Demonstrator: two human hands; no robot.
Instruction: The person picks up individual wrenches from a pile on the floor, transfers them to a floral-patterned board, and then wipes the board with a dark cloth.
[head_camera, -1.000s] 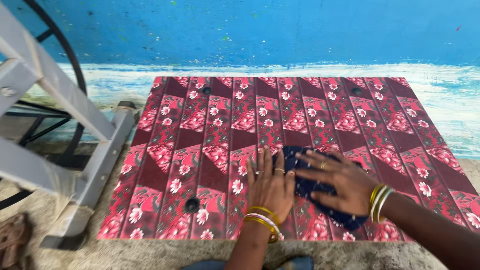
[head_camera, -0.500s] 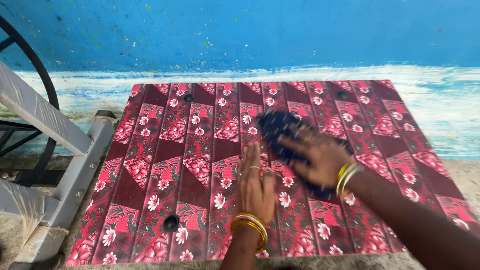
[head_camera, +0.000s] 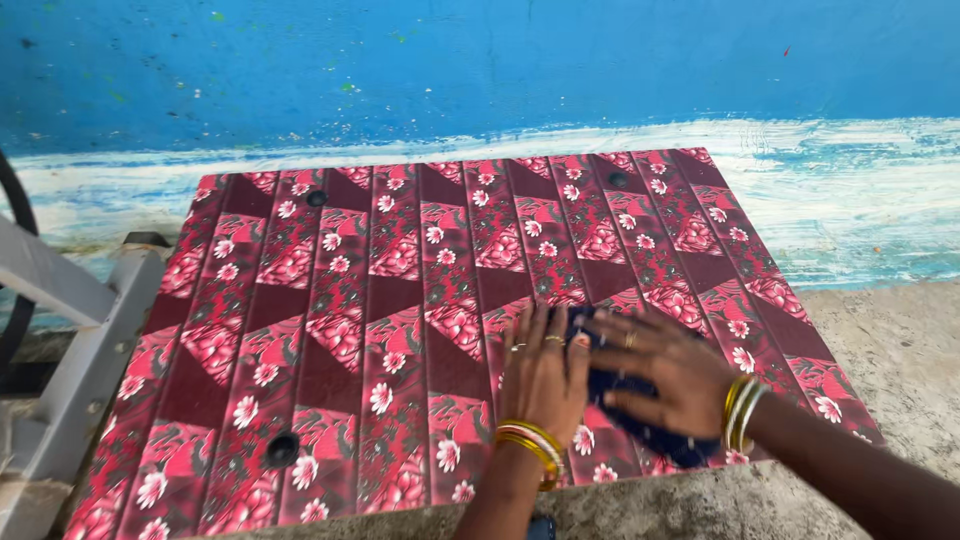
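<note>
Right hand (head_camera: 672, 375) spread flat on crumpled dark blue cloth (head_camera: 640, 410), left hand (head_camera: 545, 375) open on floral table (head_camera: 330, 330)

The surface (head_camera: 340, 330) lies open left of and beyond both hands. A grey metal frame (head_camera: 70, 350) borders its left edge; the blue wall (head_camera: 480, 70) closes the far side.

Patterned panel (head_camera: 380, 330) flat on floor (head_camera: 900, 340), far edge against wall (head_camera: 480, 70). Frame (head_camera: 70, 350) left of panel. Both hands on panel's near right part: left hand (head_camera: 543, 375) flat on panel, right hand (head_camera: 665, 370) just right of it, on cloth (head_camera: 640, 415).
</note>
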